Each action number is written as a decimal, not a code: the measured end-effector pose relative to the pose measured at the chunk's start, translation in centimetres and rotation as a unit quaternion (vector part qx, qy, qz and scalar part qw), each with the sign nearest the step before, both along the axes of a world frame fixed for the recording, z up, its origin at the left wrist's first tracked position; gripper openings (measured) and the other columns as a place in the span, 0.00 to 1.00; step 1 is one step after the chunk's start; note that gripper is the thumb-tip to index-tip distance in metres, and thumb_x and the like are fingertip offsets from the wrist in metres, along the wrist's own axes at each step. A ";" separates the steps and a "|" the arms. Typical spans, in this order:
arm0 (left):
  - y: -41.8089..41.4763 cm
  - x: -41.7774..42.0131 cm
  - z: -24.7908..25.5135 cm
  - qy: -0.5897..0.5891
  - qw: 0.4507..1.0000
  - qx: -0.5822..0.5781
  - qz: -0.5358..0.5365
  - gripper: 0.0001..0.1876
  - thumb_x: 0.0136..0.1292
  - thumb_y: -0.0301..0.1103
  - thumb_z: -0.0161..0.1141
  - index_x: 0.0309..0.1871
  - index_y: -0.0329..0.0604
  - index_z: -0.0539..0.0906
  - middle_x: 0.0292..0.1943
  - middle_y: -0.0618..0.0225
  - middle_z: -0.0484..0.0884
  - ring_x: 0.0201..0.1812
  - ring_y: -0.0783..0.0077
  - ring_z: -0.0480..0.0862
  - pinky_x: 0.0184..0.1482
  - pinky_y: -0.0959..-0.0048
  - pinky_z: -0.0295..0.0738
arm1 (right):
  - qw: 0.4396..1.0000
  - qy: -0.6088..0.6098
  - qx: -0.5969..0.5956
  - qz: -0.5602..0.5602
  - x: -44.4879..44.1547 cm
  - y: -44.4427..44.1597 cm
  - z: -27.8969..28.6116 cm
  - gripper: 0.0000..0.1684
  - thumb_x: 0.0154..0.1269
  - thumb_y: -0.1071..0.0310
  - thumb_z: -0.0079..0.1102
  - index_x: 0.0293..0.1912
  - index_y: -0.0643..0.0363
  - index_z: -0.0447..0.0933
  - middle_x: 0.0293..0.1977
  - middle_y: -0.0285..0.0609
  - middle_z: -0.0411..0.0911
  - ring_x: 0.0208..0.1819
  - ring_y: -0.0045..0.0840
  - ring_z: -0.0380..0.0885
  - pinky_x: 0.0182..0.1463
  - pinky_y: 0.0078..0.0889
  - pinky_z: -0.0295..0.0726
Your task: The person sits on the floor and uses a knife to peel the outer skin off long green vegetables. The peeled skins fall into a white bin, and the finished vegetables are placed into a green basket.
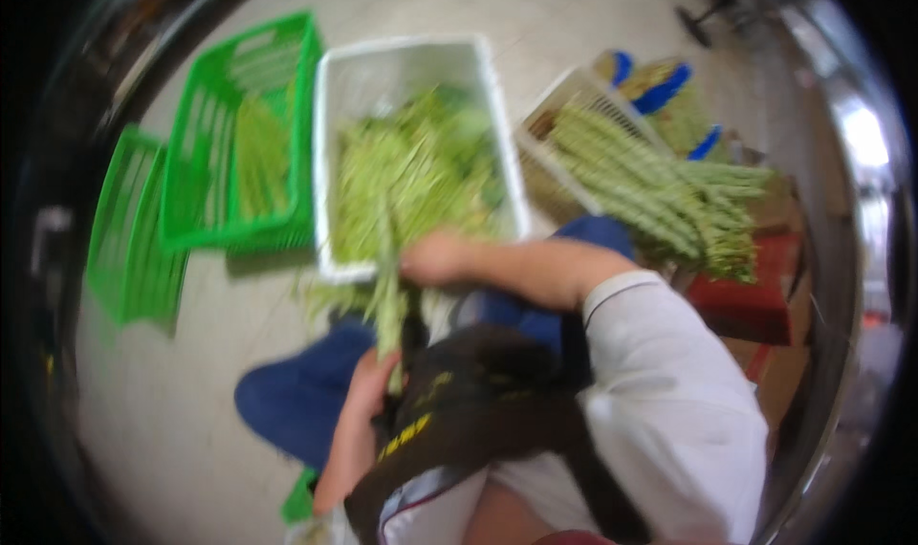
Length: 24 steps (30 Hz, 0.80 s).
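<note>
A long pale-green stalk [388, 308], apparently celtuce, runs from my lap up over the near rim of a white foam box [423, 43]. My left hand [371, 381] grips its lower end against the dark apron [495, 401]. Close beside its upper part is my right hand [434, 258], fingers curled and blurred by motion. Whether it holds a tool is hidden. Thin green peelings [409, 172] lie heaped in the foam box. More shreds [337, 294] are on the floor at its near side.
Peeled-looking stalks [262, 158] lie in a green plastic crate [237, 240] at left, with another green crate [133, 237] beyond. Unpeeled stalks [631, 179] overhang a pale crate [559, 161] at right. Cardboard boxes [774, 373], one red [746, 294], stand near my right side.
</note>
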<state>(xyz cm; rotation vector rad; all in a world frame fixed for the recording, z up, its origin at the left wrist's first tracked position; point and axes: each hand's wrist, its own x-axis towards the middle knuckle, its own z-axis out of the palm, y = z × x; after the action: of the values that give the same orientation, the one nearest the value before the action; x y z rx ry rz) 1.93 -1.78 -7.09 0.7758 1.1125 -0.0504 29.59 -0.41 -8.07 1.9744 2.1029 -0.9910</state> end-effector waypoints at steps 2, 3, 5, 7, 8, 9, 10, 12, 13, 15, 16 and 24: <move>0.3 0.4 0.6 -0.006 1.000 0.008 -0.016 0.12 0.65 0.36 0.57 0.44 0.36 0.74 0.29 0.66 0.77 0.24 0.73 0.78 0.26 0.73 0.73 | 0.973 -0.224 -0.056 -0.032 9.8 2.9 -5.3 0.14 0.62 0.58 0.52 0.38 0.55 0.82 0.37 0.48 0.82 0.37 0.39 0.82 0.41 0.43 0.80; -0.1 -0.5 1.2 0.010 0.999 0.010 -0.031 0.12 0.65 0.37 0.56 0.44 0.37 0.74 0.30 0.66 0.76 0.24 0.73 0.78 0.27 0.72 0.74 | 0.977 -0.182 -0.086 -0.065 11.3 2.4 -0.3 0.13 0.62 0.62 0.53 0.38 0.56 0.82 0.38 0.48 0.82 0.40 0.38 0.82 0.42 0.42 0.80; 0.9 0.1 1.0 0.021 0.998 0.016 -0.051 0.13 0.65 0.37 0.57 0.44 0.37 0.73 0.31 0.67 0.76 0.24 0.74 0.77 0.27 0.74 0.73 | 0.968 -0.173 -0.039 -0.179 16.0 3.7 -4.3 0.17 0.68 0.60 0.46 0.44 0.59 0.79 0.40 0.49 0.81 0.45 0.38 0.81 0.44 0.40 0.80; 0.3 0.2 0.8 0.027 0.999 0.016 -0.042 0.14 0.63 0.37 0.58 0.45 0.35 0.73 0.30 0.67 0.76 0.23 0.75 0.77 0.26 0.75 0.73 | 0.978 -0.121 -0.054 -0.162 9.8 4.1 2.5 0.15 0.66 0.66 0.48 0.48 0.56 0.79 0.38 0.44 0.82 0.38 0.34 0.83 0.40 0.39 0.81; 0.2 0.4 0.4 0.025 0.998 0.019 -0.045 0.15 0.62 0.36 0.60 0.45 0.35 0.73 0.29 0.67 0.76 0.22 0.75 0.76 0.25 0.75 0.72 | 0.986 -0.067 -0.065 -0.136 6.7 3.8 4.3 0.15 0.66 0.66 0.47 0.50 0.56 0.77 0.37 0.44 0.82 0.38 0.35 0.82 0.40 0.39 0.81; 0.4 0.8 0.1 0.022 0.998 0.024 -0.051 0.16 0.61 0.36 0.61 0.46 0.34 0.73 0.28 0.67 0.76 0.22 0.76 0.76 0.24 0.76 0.72 | 0.995 -0.094 -0.011 -0.034 4.4 2.9 3.7 0.16 0.68 0.63 0.46 0.52 0.55 0.75 0.35 0.43 0.81 0.38 0.36 0.81 0.42 0.40 0.81; 0.3 1.1 0.5 0.033 0.998 0.037 -0.048 0.17 0.60 0.36 0.62 0.45 0.33 0.74 0.28 0.67 0.77 0.21 0.76 0.76 0.25 0.75 0.72 | 0.994 -0.049 0.078 0.065 2.6 1.6 1.4 0.17 0.69 0.58 0.46 0.48 0.57 0.75 0.35 0.46 0.81 0.38 0.40 0.81 0.43 0.43 0.80; 0.2 0.8 0.3 0.030 0.996 0.047 -0.063 0.17 0.59 0.36 0.63 0.44 0.33 0.74 0.27 0.67 0.77 0.21 0.76 0.76 0.25 0.75 0.71 | 0.998 0.066 0.000 0.025 -2.0 0.3 2.7 0.17 0.69 0.53 0.45 0.41 0.56 0.74 0.31 0.50 0.79 0.35 0.48 0.79 0.41 0.47 0.78; 0.3 0.8 0.2 0.028 0.996 0.053 -0.073 0.17 0.59 0.36 0.63 0.44 0.33 0.74 0.27 0.67 0.77 0.21 0.77 0.77 0.25 0.75 0.71 | 0.994 0.035 -0.020 0.102 -2.7 0.1 1.9 0.16 0.69 0.56 0.46 0.43 0.58 0.73 0.33 0.50 0.80 0.35 0.46 0.80 0.39 0.45 0.79; 0.5 0.6 0.5 0.036 0.995 0.051 -0.072 0.15 0.60 0.34 0.61 0.45 0.34 0.73 0.29 0.68 0.77 0.23 0.78 0.76 0.26 0.76 0.72 | 0.998 -0.046 0.007 0.041 0.5 2.7 1.1 0.15 0.69 0.62 0.45 0.49 0.59 0.72 0.35 0.49 0.80 0.34 0.39 0.81 0.37 0.41 0.80; 0.4 0.6 0.5 0.036 0.995 0.052 -0.072 0.14 0.61 0.33 0.60 0.45 0.34 0.73 0.30 0.68 0.76 0.23 0.78 0.76 0.26 0.76 0.72 | 0.994 -0.104 -0.035 -0.007 2.6 4.8 2.1 0.17 0.68 0.65 0.45 0.53 0.59 0.72 0.36 0.48 0.80 0.35 0.35 0.81 0.37 0.38 0.81; -0.5 0.5 -1.5 0.124 0.956 0.216 -0.155 0.19 0.57 0.37 0.64 0.44 0.31 0.74 0.27 0.59 0.81 0.26 0.67 0.81 0.30 0.69 0.75 | 0.989 -0.014 -0.114 -0.093 3.3 5.2 3.0 0.20 0.73 0.60 0.37 0.58 0.57 0.69 0.42 0.49 0.80 0.42 0.37 0.80 0.50 0.41 0.79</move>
<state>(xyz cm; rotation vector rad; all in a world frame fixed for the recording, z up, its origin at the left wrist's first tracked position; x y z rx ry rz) 2.41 -2.25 -8.55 1.3641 1.2467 -0.1757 32.89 4.79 -5.11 2.0803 1.7257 -1.1679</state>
